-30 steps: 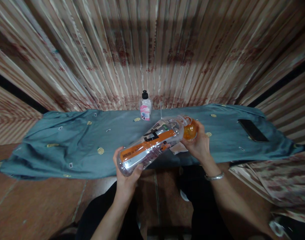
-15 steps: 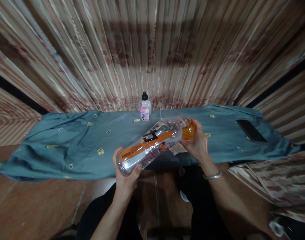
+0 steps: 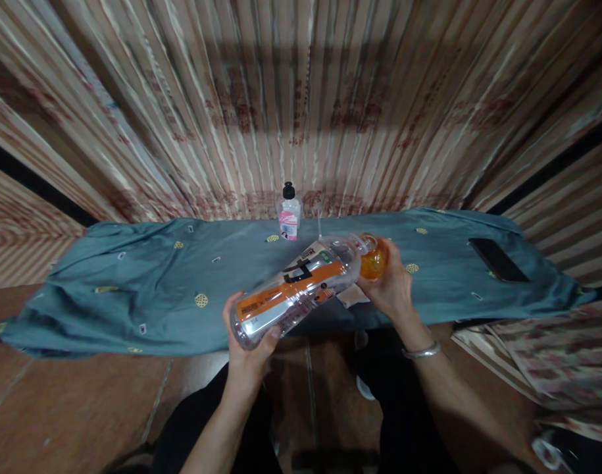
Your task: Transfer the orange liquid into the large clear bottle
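Note:
Fingers wrapped round its base, my left hand (image 3: 251, 352) holds a large clear plastic bottle (image 3: 295, 286) with an orange and silver label. The bottle is tilted, its neck pointing up and to the right. My right hand (image 3: 394, 283) grips a small amber see-through cup (image 3: 373, 259) against the bottle's mouth. Whether liquid passes between them I cannot tell. A pale paper-like piece (image 3: 352, 296) lies on the cloth under the bottle's neck, partly hidden by bottle and hand.
A clear bottle with a black cap and pink label (image 3: 289, 214) stands at the table's back edge, beside a thin clear upright stick (image 3: 319, 220). A black phone (image 3: 498, 259) lies on the green cloth (image 3: 147, 283) at right. A pleated curtain (image 3: 301, 99) hangs behind.
The bottle and cup stay mouth to mouth in both hands, almost unmoved. The whole scene sits a few pixels farther right in view.

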Available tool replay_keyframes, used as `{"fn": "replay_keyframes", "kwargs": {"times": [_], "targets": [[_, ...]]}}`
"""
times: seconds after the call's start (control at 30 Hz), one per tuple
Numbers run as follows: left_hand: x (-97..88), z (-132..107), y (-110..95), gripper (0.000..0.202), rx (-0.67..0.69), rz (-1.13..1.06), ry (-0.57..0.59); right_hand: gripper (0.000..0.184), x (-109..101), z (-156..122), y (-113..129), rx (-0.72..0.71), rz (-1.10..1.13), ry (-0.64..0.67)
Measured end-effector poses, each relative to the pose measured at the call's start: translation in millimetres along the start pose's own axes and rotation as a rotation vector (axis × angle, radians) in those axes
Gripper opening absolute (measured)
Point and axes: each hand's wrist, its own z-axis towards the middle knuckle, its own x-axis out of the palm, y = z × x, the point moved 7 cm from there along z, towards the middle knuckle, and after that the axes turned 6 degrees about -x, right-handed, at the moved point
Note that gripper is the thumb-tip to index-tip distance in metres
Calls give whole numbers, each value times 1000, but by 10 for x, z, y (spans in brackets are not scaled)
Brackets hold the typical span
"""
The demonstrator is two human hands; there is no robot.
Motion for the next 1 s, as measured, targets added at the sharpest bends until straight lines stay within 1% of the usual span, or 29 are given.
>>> {"fn": "replay_keyframes", "kwargs": {"times": [0.27, 0.6, 0.83, 1.0], "targets": [[24, -1, 28, 90, -27, -37, 7, 86, -16, -15, -6, -8, -32, -24], [9, 8, 63, 92, -43, -47, 2, 87, -19, -18, -14, 7, -27, -7], [-10, 16, 54, 90, -1, -12, 7, 88, -15, -17, -16, 12, -41, -7], [-2, 14, 48, 90, -4, -10, 10, 87, -9, -23, -26, 8, -41, -13]]}}
